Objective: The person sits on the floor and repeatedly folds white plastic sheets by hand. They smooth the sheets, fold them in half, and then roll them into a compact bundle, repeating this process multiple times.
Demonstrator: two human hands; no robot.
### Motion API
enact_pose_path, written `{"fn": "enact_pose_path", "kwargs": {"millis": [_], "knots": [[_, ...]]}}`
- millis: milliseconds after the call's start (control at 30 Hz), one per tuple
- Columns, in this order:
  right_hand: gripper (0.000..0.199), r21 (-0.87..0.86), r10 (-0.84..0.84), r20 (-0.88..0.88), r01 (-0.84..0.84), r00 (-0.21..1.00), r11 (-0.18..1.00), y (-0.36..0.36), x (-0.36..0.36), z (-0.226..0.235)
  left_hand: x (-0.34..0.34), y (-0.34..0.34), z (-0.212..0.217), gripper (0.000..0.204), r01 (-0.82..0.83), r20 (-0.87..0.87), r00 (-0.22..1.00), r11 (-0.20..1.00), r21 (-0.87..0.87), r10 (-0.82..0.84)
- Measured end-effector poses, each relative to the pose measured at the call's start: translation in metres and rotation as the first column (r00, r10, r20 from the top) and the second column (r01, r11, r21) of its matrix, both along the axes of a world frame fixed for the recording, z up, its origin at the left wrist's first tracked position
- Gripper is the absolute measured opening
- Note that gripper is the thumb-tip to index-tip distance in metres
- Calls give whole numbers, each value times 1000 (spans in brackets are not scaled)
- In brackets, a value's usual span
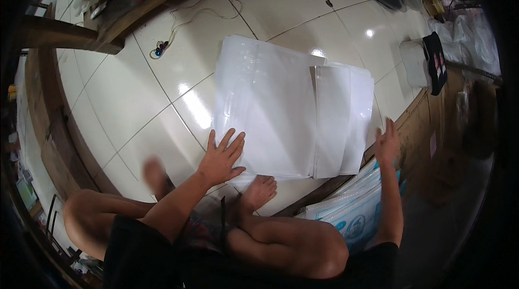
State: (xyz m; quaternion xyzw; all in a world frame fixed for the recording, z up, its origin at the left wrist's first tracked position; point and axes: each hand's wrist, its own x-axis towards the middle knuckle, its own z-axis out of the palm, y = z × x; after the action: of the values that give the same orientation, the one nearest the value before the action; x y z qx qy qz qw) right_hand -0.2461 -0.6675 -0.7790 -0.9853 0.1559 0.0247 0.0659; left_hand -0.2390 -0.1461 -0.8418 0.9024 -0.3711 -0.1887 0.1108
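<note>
A stack of white, glossy plastic bags or sheets (pixel 275 111) lies on the tiled floor in front of me. On its right side rests a smaller overlapping pile of white sheets (pixel 332 121). My left hand (pixel 223 155) is spread flat on the near left corner of the big stack, fingers apart. To the right of the smaller pile, my right hand (pixel 387 142) is raised and slightly blurred, fingers extended, holding nothing that I can see. It appears apart from the sheets.
White and blue printed plastic packs (pixel 351 210) lie by my right knee. A wooden beam (pixel 48 121) runs along the left. A cord with dark beads (pixel 159 49) lies on the far tiles. A black and white bundle (pixel 432 65) stands at right. My bare foot (pixel 259 193) is beside the stack.
</note>
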Motion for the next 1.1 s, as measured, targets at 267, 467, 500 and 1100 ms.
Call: {"fn": "enact_pose_path", "kwargs": {"millis": [267, 467, 500, 1100], "knots": [[74, 163, 737, -77, -721, 672, 674, 213, 64, -63, -3, -4, 0, 76, -1, -12, 1000, 999, -37, 1], [76, 149, 591, -59, -578, 805, 802, 136, 48, -73, -2, 1, -1, 75, -7, 4, 1000, 1000, -30, 7], [78, 145, 524, -73, -511, 849, 848, 105, 38, -80, -4, 0, -2, 74, -2, 5, 1000, 999, -46, 2], [63, 270, 712, 132, -716, 690, 644, 284, 68, -40, -4, 2, -3, 73, 0, -6, 1000, 999, -38, 0]]}}
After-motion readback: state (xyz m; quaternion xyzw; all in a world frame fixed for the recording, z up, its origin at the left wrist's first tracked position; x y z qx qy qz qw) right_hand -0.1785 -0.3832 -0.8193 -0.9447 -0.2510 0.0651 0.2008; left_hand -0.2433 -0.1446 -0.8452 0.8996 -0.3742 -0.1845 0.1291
